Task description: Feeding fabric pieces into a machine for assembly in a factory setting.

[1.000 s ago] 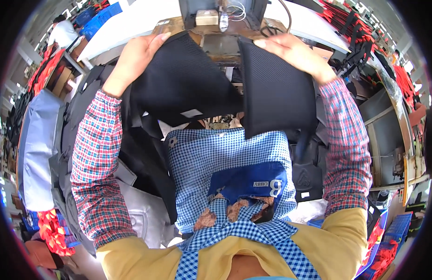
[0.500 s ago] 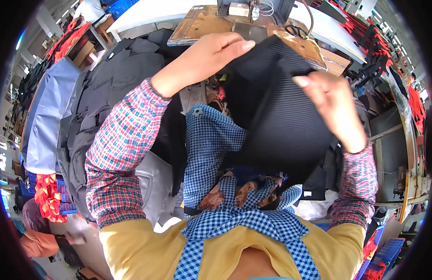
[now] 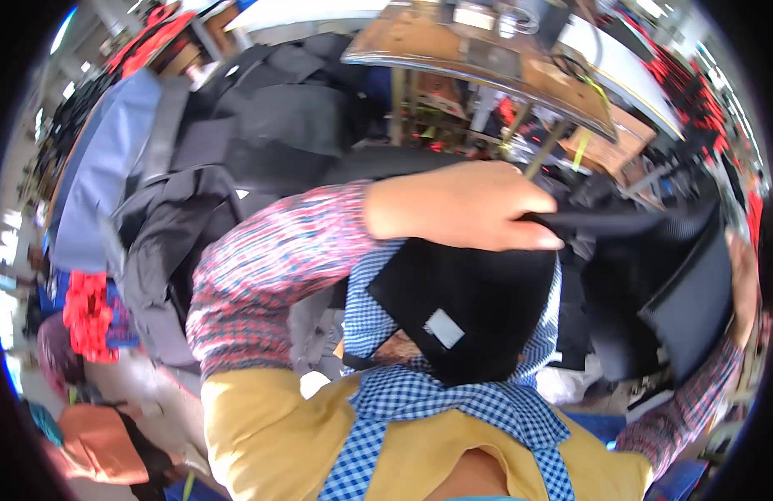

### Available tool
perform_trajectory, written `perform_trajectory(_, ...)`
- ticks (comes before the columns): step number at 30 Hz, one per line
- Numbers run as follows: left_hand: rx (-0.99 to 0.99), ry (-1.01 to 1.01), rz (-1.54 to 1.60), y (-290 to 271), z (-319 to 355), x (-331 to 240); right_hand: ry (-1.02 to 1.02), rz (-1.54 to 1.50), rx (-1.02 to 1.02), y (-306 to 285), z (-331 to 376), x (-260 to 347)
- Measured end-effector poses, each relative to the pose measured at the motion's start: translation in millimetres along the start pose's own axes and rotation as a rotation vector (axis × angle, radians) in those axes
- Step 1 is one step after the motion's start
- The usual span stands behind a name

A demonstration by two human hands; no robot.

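My left hand [image 3: 466,207] reaches across in front of me, thumb and fingers pinching the edge of a black ribbed fabric piece [image 3: 695,275]. The piece stretches out to the right, folded and sagging between my hands. At its far right side is my right hand [image 3: 742,284], closed along the edge, its fingers partly hidden by the cloth. Below my left hand, black cloth [image 3: 495,309] with a small white label [image 3: 444,328] lies over my blue checked apron. Whether this cloth belongs to the same piece I cannot tell.
A big heap of dark fabric pieces [image 3: 278,125] lies to the left, beside a grey-blue sheet [image 3: 111,167]. Ahead stands a worn wooden machine table [image 3: 403,42], with a cardboard box [image 3: 608,150] under its right end. Red strips [image 3: 90,317] hang at the far left.
The black fabric piece has swung right and is spread wider. My right hand has moved far right; my left has come lower and toward the middle. A white label now shows. The view has shifted.
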State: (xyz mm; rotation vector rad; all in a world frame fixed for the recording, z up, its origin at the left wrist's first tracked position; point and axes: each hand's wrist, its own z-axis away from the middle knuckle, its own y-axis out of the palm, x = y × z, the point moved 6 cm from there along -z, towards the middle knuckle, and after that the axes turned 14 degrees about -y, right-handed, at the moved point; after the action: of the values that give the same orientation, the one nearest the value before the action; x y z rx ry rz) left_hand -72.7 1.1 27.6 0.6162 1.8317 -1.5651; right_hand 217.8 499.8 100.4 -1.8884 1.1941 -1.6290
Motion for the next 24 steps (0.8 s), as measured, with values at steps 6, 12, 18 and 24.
perform_trajectory(6, 0.003, -0.027, -0.061, 18.7, -16.7, 30.1, -0.093, 0.419, 0.019, 139.3, -9.8, 75.1)
perform_trajectory(12, -0.026, -0.056, -0.150, 17.6, -17.7, 44.0, -0.025, 0.294, -0.280, 118.6, 14.6, 39.9)
perform_trajectory(18, 0.159, -0.250, -0.023, 24.3, -36.9, 36.5, -0.210, 0.082, -0.121, 200.7, -29.9, 128.1)
perform_trajectory(24, -0.095, -0.246, -0.062, 46.0, -28.1, 42.3, -0.242, 0.067, -0.110, 232.6, -39.7, 141.1)
